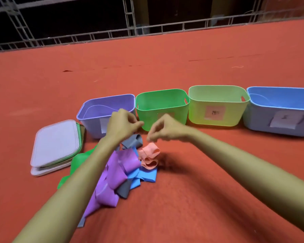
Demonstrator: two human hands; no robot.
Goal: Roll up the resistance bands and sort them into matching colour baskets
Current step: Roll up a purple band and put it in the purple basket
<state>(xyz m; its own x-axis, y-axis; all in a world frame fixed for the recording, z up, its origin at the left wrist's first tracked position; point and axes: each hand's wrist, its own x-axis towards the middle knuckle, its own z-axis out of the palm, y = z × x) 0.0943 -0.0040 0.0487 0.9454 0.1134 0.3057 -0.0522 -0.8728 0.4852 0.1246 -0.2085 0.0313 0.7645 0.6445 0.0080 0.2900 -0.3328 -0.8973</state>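
Two hands hover over a tangled pile of bands, four baskets behind.
The left hand and right hand are blurred, fingertips drawn together; I cannot tell whether they pinch anything. The bands lie heaped on red carpet, with open room to the right. One row: purple basket, green basket, yellow basket, and blue basket, cut off at the frame edge. The left forearm hides part of the pile.

Left hand, right hand above band pile, fingers curled; four baskets behind.
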